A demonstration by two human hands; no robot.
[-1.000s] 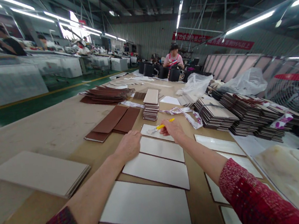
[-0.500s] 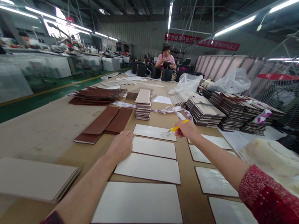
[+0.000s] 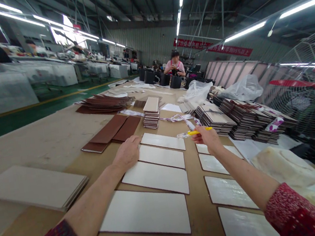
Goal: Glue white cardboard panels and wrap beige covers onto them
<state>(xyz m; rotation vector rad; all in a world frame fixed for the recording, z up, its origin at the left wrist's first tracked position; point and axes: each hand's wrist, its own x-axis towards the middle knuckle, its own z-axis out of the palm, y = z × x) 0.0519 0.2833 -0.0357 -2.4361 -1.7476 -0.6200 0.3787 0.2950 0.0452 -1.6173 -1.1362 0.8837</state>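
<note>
My right hand [image 3: 209, 139] is closed round a brush with a yellow handle [image 3: 201, 131]. Its whitish bristle end points left, just past the right end of the farthest white panel [image 3: 163, 141]. At that panel's left end, my left hand [image 3: 128, 152] has its fingers curled together against the edge. Nearer me lie more white panels [image 3: 146, 211] in a column, with thin dark edges. To the right, a second column of panels [image 3: 229, 189] shows a wet-looking shine; my right forearm covers part of it.
Brown sheets [image 3: 107, 133] lie left of a small stack of pale-topped pieces [image 3: 151, 113]. Pale boards [image 3: 34, 186] are at left. Tall stacks of panels [image 3: 215, 118], crumpled cream cloth [image 3: 284, 167] and a caged fan [image 3: 309, 88] stand right. A person [image 3: 174, 65] sits at the far end.
My right hand and the brush have moved right, taking the bristles off the farthest panel to beyond its right end. My left hand stays at the left edge. The view has shifted slightly.
</note>
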